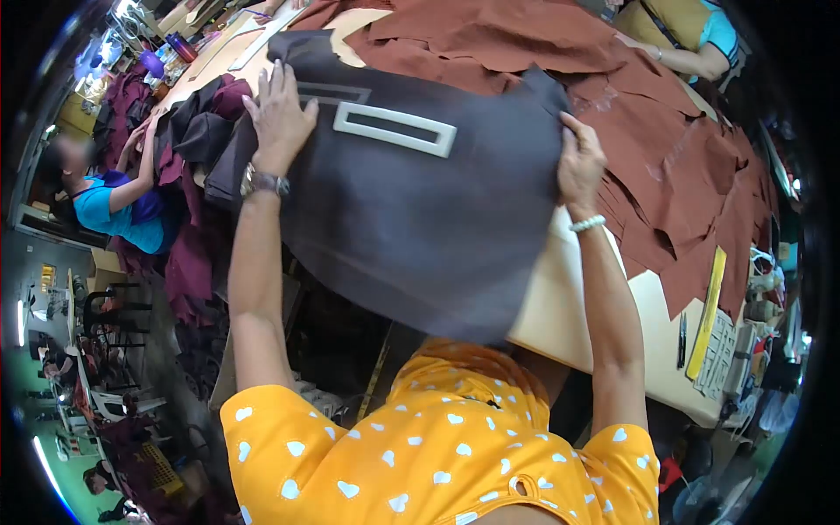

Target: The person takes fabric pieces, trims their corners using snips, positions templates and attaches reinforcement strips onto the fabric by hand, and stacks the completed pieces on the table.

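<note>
A large dark brown leather piece (420, 227) spans the space between my hands, its near edge hanging past the table edge toward my body. My left hand (282, 118) lies flat on its upper left part, fingers spread. At the right edge, my right hand (581, 164) pinches the leather between thumb and fingers. A white rectangular frame (446, 143) with a long slot rests on the leather, right of my left hand. Just behind it is a greyish rectangular outline (359, 91); whether it is another frame or a marking, I cannot tell.
Reddish-brown leather sheets (682, 175) cover the table's back and right. A yellow ruler (707, 313) and a black pen-like tool (682, 341) lie at right. Dark and maroon pieces (197, 131) are heaped at left beside a person in blue (122, 210). Another person's arm (691, 61) reaches in at upper right.
</note>
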A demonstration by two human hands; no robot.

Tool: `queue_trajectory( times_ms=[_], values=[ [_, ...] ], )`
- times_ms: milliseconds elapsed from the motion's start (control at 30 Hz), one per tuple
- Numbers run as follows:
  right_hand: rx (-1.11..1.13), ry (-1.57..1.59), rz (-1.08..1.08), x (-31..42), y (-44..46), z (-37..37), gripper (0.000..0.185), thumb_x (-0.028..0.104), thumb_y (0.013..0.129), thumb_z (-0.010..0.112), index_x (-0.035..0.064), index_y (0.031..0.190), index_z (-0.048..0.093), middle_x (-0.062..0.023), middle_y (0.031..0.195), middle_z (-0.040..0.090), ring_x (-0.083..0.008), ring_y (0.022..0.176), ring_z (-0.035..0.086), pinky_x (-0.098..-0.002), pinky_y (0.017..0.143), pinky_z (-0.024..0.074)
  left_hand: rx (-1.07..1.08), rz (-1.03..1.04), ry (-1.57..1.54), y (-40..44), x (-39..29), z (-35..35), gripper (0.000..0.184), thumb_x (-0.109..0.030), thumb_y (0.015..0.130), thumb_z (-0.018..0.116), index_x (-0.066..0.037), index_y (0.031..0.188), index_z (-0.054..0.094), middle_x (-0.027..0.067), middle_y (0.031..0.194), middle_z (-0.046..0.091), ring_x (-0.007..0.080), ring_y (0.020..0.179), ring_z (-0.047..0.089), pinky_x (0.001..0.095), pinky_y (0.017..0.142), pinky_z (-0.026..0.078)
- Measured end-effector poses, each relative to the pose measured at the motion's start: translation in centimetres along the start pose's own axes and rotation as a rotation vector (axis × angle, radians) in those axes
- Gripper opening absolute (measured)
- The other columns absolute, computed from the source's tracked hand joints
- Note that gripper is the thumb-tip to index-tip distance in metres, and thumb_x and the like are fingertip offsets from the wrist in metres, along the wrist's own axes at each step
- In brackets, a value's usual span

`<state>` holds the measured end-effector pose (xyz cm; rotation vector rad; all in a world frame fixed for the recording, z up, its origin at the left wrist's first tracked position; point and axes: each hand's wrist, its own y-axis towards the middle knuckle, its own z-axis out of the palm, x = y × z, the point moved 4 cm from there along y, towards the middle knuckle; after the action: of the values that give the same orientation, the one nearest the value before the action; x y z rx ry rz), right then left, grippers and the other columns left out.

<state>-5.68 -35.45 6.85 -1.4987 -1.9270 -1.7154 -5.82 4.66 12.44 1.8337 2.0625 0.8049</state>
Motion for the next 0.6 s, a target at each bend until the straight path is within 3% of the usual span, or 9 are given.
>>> queue_trajectory(
  times_ms=[200,433,600],
  values=[
    [0.133,0.000,-0.056,2.0,2.1,9.9,0.045,0.002,0.075,0.062,-0.0058,0.119,0.050,-0.0208,0.115,0.052,-0.0341,0.108,0.051,-0.0369,0.095,0.0396,0.162,-0.067,0.232,6.0,6.1,4.4,0.074,-0.034,0.074,0.067,-0.005,0.135,0.036,0.0094,0.145,0.028,0.0310,0.136,0.019,0.0659,0.101,0.019],
    [0.193,-0.046,-0.096,2.3,3.2,14.2,0.048,0.002,0.077,0.060,-0.0048,0.122,0.048,-0.0198,0.118,0.050,-0.0351,0.107,0.051,-0.0380,0.093,0.0419,0.225,-0.125,0.348,8.6,8.5,8.5,0.073,-0.033,0.072,0.069,-0.007,0.133,0.039,0.0055,0.146,0.027,0.0303,0.136,0.017,0.0672,0.101,0.017],
    [0.256,-0.090,-0.070,2.8,4.5,15.6,0.052,0.003,0.078,0.061,-0.0033,0.127,0.044,-0.0202,0.121,0.049,-0.0346,0.111,0.049,-0.0361,0.097,0.0385,0.235,-0.202,0.355,8.6,8.4,9.4,0.077,-0.042,0.076,0.064,-0.010,0.138,0.032,0.0101,0.147,0.023,0.0317,0.137,0.015,0.0667,0.101,0.017]
  ],
)
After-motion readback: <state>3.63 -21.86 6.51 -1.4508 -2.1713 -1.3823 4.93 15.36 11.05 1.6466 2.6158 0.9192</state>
